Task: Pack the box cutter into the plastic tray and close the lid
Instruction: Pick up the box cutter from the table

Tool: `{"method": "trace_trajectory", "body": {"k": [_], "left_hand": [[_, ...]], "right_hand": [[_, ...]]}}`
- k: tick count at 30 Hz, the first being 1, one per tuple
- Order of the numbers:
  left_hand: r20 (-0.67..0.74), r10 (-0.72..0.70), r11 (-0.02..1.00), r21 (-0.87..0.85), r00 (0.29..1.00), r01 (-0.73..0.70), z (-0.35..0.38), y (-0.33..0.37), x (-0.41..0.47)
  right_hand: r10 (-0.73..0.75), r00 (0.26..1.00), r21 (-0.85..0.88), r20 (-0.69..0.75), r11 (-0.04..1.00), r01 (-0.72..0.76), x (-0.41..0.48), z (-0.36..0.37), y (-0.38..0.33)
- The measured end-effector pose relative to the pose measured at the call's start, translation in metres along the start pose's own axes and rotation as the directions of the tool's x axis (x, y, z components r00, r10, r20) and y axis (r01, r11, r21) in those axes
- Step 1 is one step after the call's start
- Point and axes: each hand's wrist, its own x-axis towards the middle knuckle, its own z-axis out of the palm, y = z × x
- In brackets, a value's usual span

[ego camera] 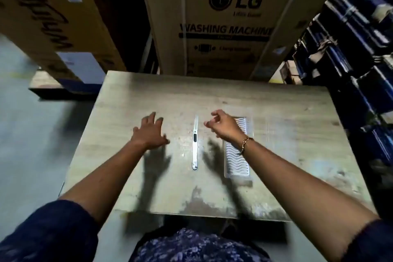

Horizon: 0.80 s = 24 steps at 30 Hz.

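Observation:
A slim silver box cutter with a small black slider lies lengthwise in the middle of the pale wooden table. Right of it lies a long clear plastic tray with a wavy ribbed surface; whether its lid is open or closed I cannot tell. My left hand hovers left of the cutter, fingers spread, holding nothing. My right hand hovers between cutter and tray, fingers loosely curled and apart, empty; its wrist covers part of the tray.
A large LG washing machine carton stands behind the table. Another cardboard carton is at the far left. Dark blue stacked goods line the right side. Grey floor lies left of the table.

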Motion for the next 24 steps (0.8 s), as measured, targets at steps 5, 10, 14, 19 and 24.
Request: {"method": "trace_trajectory", "body": {"k": [5, 10, 14, 19, 24], "left_hand": [[0.238, -0.120, 0.992, 0.067, 0.964, 0.106, 0.071, -0.031, -0.024], [0.264, -0.125, 0.992, 0.028, 0.957, 0.122, 0.102, -0.040, -0.036], [0.241, -0.127, 0.991, 0.005, 0.962, 0.130, 0.105, -0.042, -0.034], [0.206, -0.127, 0.992, 0.000, 0.970, 0.130, 0.105, -0.043, -0.034], [0.200, -0.133, 0.990, -0.015, 0.971, 0.138, 0.105, -0.041, -0.032]], "right_hand": [[0.242, 0.966, -0.104, 0.096, 0.967, -0.232, -0.011, 0.077, 0.048], [0.271, 0.962, -0.196, -0.041, 0.942, -0.274, -0.003, 0.105, 0.056], [0.275, 0.957, -0.268, -0.093, 0.919, -0.290, 0.005, 0.113, 0.054], [0.322, 0.942, -0.221, -0.089, 0.916, -0.334, 0.012, 0.118, 0.057], [0.345, 0.938, -0.125, -0.045, 0.929, -0.347, 0.017, 0.111, 0.060]]}}
